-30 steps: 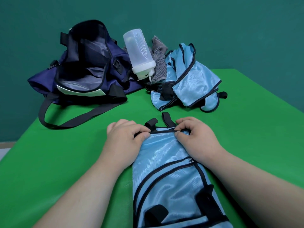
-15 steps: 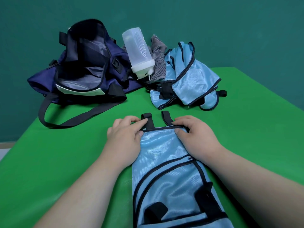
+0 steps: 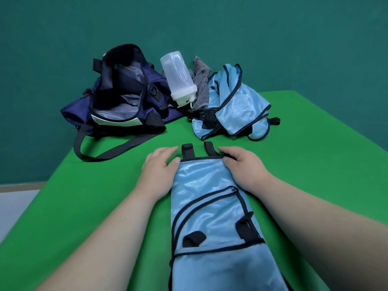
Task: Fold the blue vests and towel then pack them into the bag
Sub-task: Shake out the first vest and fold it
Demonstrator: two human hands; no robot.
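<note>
The left hand (image 3: 160, 169) lies open with relaxed fingers on the table (image 3: 94, 206), its thumb touching the far left corner of the folded blue vest (image 3: 210, 206). The right hand (image 3: 243, 166) mirrors it at the far right corner: fingers nearly straight over the black-trimmed edge, thumb pressing on the fabric, gripping nothing. Between the two hands, two short black tabs (image 3: 186, 150) stick out beyond the vest's far edge. From the hands the vest runs back toward the person as a long narrow strip, lying flat between the forearms.

Beyond the right hand a second blue vest (image 3: 237, 106) lies crumpled, with a grey towel (image 3: 200, 85) bunched against its far side. Beyond the left hand the navy bag (image 3: 126, 97) sits unzipped, its shoulder strap (image 3: 117, 148) looping toward that hand. A translucent bottle (image 3: 178, 76) leans, cap down, between the bag and the towel.
</note>
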